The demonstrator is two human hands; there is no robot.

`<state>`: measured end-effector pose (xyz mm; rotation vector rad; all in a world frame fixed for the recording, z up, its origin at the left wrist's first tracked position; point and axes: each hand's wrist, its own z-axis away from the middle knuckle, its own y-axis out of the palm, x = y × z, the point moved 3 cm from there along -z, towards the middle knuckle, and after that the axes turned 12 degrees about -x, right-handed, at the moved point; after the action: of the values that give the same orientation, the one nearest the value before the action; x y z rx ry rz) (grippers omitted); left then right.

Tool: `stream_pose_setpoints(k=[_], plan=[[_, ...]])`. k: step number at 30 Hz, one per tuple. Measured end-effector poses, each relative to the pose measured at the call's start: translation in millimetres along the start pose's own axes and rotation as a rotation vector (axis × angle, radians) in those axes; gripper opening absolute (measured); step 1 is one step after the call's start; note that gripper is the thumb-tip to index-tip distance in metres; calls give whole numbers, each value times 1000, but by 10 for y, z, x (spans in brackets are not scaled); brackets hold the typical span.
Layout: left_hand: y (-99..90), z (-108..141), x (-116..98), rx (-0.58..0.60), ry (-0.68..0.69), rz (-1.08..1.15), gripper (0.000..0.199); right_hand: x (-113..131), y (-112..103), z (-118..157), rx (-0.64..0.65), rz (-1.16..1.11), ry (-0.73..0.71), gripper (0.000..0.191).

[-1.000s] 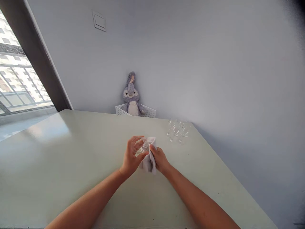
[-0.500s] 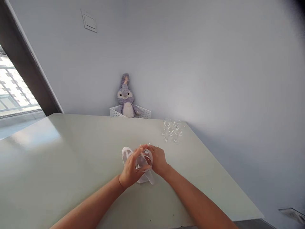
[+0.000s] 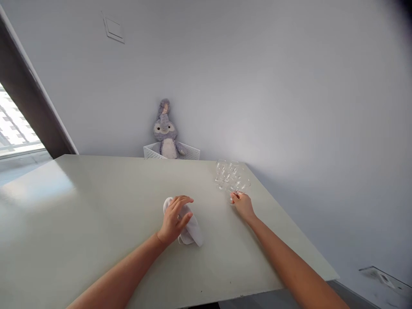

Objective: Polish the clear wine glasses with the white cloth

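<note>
Over a crumpled white cloth (image 3: 193,231) in the middle of the table, my left hand (image 3: 174,219) hovers with its fingers apart and nothing between them. My right hand (image 3: 243,205) is farther right, its fingers closed on a clear wine glass (image 3: 232,201) that is partly hidden by the fingers. That glass stands at the near side of a cluster of several clear stemmed glasses (image 3: 227,172), close to the table's right edge.
The pale table (image 3: 112,206) has its right edge beside the glasses. Behind its far edge, a white perforated basket (image 3: 193,153) holds a purple plush toy (image 3: 168,147) against the wall. A window is at the far left.
My hands have parted. My right hand has carried the glass from above the cloth to the cluster at the right. My left hand has let go of it and opened.
</note>
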<state>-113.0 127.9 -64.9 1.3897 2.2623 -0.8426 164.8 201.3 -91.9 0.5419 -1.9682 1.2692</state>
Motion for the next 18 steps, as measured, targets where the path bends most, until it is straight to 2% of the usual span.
stream_pose_setpoints(k=[5, 11, 14, 16, 18], plan=[[-107, -55, 117, -50, -108, 12, 40, -58, 80, -72, 33, 16, -3, 35], [-165, -55, 233, -140, -240, -55, 30, -51, 150, -143, 28, 45, -16, 34], [-156, -59, 265, -159, -225, -55, 27, -75, 145, -176, 18, 63, -26, 29], [-197, -121, 203, -204, -190, -46, 25, -113, 101, -154, 9, 65, -31, 22], [-301, -236, 5, -266, -148, -26, 24, -146, 21, -73, -42, 91, -39, 27]])
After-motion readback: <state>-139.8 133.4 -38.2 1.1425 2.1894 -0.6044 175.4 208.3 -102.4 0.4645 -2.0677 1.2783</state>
